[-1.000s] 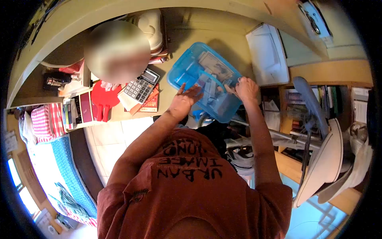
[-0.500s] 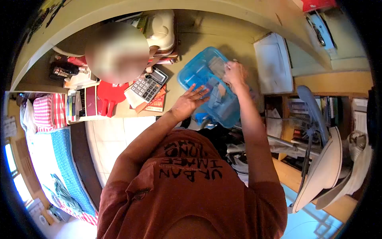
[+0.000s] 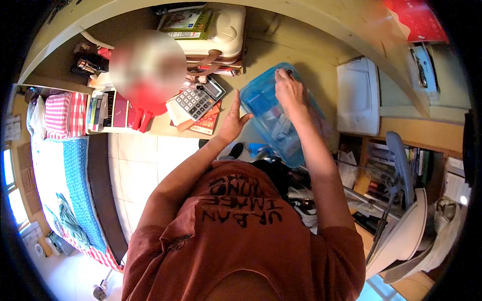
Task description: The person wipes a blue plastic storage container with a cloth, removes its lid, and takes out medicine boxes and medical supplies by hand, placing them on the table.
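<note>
A translucent blue plastic bin (image 3: 260,86) stands slanted on the desk in front of me, with pale packets and papers (image 3: 277,123) inside. My left hand (image 3: 232,122) is at the bin's left side, thumb and fingers spread, holding nothing. Over the far part of the bin is my right hand (image 3: 290,94), its fingers curled together and pointing down. Whatever those fingers hold, if anything, is hidden beneath the hand.
Left of the bin, a grey calculator (image 3: 197,103) lies on orange and red booklets (image 3: 205,125). Behind it sits a cream case (image 3: 228,32). Red paddles (image 3: 143,118) lie farther left. A white tray-like panel (image 3: 358,95) leans at the right. A chair (image 3: 401,226) stands at lower right.
My right hand has moved left from the bin's right side to over its far part. My left hand has shifted slightly left and down, off the bin's opening. The camera view has shifted slightly.
</note>
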Demonstrator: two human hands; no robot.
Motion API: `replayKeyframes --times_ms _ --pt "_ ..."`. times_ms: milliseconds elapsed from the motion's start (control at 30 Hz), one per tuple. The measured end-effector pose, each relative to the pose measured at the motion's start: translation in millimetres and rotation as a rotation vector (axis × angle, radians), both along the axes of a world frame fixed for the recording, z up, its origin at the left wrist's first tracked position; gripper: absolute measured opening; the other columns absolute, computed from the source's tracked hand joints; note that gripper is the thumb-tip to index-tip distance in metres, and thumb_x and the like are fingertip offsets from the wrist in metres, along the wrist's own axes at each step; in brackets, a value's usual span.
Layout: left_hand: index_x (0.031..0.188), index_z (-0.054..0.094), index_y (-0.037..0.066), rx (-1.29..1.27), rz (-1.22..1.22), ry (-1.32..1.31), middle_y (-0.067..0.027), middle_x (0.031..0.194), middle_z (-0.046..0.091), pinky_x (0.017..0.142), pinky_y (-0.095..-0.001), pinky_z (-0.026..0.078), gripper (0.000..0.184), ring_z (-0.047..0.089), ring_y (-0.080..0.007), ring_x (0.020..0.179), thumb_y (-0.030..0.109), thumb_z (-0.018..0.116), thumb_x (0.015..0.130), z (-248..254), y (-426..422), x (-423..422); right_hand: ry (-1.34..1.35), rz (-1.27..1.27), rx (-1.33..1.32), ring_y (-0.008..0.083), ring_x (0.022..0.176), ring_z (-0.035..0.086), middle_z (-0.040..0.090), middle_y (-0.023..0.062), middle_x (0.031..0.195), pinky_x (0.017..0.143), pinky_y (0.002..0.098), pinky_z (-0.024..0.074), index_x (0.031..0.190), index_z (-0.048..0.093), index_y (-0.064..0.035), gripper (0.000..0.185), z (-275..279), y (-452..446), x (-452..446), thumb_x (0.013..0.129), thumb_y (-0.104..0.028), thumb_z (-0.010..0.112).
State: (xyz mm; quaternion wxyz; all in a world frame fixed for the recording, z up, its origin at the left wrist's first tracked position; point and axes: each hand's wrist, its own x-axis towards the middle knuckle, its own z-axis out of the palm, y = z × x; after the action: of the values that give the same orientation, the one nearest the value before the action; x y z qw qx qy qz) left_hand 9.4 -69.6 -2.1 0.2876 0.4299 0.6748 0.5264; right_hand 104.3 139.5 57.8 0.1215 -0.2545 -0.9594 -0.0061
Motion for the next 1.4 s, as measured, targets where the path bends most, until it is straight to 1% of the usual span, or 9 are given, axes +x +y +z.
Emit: replayKeyframes --times_ms 200,333,567,700,767,1033,1167,1300,1400 --pt "0.152 0.001 0.006 -0.035 0.004 -0.084 -0.0278 0.146 0.037 0.111 -0.0399 0.033 0.094 0.037 -0.0346 0.137 0.017 0.068 0.088 5.2 -1.7 -0.5 -0.061 0.053 -0.022 0.0323 0.089 0.064 0.058 0.0124 0.106 0.068 0.0466 0.0533 0.091 0.063 0.0012 0.014 0.4 -50.1 -14.3 0.081 -0.007 0.058" --pt "0.152 0.004 0.006 0.035 0.011 -0.103 -0.0264 0.145 0.039 0.111 -0.0389 0.033 0.092 0.038 -0.0334 0.136 0.016 0.069 0.088 -5.4 -0.9 -0.1 0.024 0.044 -0.212 0.0347 0.084 0.064 0.059 0.0124 0.101 0.068 0.0462 0.0525 0.093 0.063 -0.0002 0.02 12.2 -73.2 -13.1 0.076 -0.011 0.064" --pt "0.152 0.01 0.004 0.09 0.008 -0.135 -0.0271 0.148 0.034 0.111 -0.0372 0.031 0.093 0.033 -0.0335 0.139 0.017 0.072 0.085 -14.0 -1.4 -0.9 0.335 0.056 -0.793 0.0282 0.076 0.063 0.063 0.0129 0.089 0.069 0.034 0.0505 0.095 0.069 -0.0002 0.026 5.4 -85.7 -17.0 0.071 0.004 0.061" --pt "0.153 0.007 0.008 0.007 -0.004 -0.103 -0.0217 0.149 0.035 0.112 -0.0365 0.031 0.094 0.035 -0.0287 0.139 0.01 0.072 0.084 -12.2 -0.9 -4.3 0.325 0.194 -0.613 0.0279 0.075 0.063 0.061 0.0135 0.086 0.068 0.0333 0.05 0.095 0.069 -0.0006 0.026 5.1 -81.0 -11.3 0.07 0.002 0.063" --pt "0.153 0.006 0.01 0.014 -0.017 -0.161 -0.0205 0.151 0.032 0.112 -0.0358 0.03 0.096 0.033 -0.0273 0.139 0.008 0.072 0.084 -15.3 1.3 -6.5 0.118 0.129 -0.795 0.03 0.075 0.063 0.061 0.0147 0.085 0.068 0.0351 0.0499 0.096 0.069 -0.0008 0.026 17.2 -74.4 -9.7 0.07 -0.002 0.065" --pt "0.155 0.001 0.023 0.106 -0.059 -0.407 -0.0127 0.156 0.025 0.113 -0.035 0.027 0.099 0.025 -0.0251 0.142 0.0 0.067 0.085 -13.6 3.9 -4.7 -0.202 -0.017 -0.637 0.0343 0.08 0.065 0.062 0.0164 0.087 0.071 0.0447 0.0507 0.09 0.072 -0.0063 0.021 40.4 -97.8 47.5 0.071 -0.015 0.069" --pt "0.155 0.003 0.023 0.111 -0.055 -0.518 -0.0105 0.159 0.018 0.113 -0.0351 0.027 0.097 0.023 -0.024 0.143 -0.001 0.066 0.085 -3.2 3.9 -1.6 -0.298 -0.101 -0.562 0.0348 0.081 0.065 0.062 0.0172 0.089 0.073 0.0472 0.0511 0.091 0.073 -0.0089 0.021 51.0 -115.1 93.6 0.072 -0.016 0.066" --pt "0.155 0.007 0.02 0.129 0.002 -0.314 -0.0173 0.156 0.022 0.112 -0.0337 0.029 0.101 0.024 -0.0247 0.143 -0.004 0.071 0.08 -3.1 5.6 -0.2 -0.349 -0.179 -0.474 0.0319 0.079 0.065 0.062 0.0105 0.089 0.071 0.0458 0.0509 0.088 0.075 -0.0126 0.017 47.0 -124.8 138.2 0.074 -0.014 0.064" --pt "0.154 0.007 0.017 0.069 -0.001 -0.421 -0.0183 0.156 0.024 0.112 -0.0345 0.029 0.1 0.029 -0.0258 0.141 -0.001 0.071 0.081 -7.4 5.2 -0.4 -0.408 -0.223 -0.469 0.0322 0.078 0.065 0.062 0.0107 0.089 0.07 0.0461 0.0513 0.083 0.075 -0.0117 0.015 50.0 -130.0 161.2 0.073 -0.014 0.064"
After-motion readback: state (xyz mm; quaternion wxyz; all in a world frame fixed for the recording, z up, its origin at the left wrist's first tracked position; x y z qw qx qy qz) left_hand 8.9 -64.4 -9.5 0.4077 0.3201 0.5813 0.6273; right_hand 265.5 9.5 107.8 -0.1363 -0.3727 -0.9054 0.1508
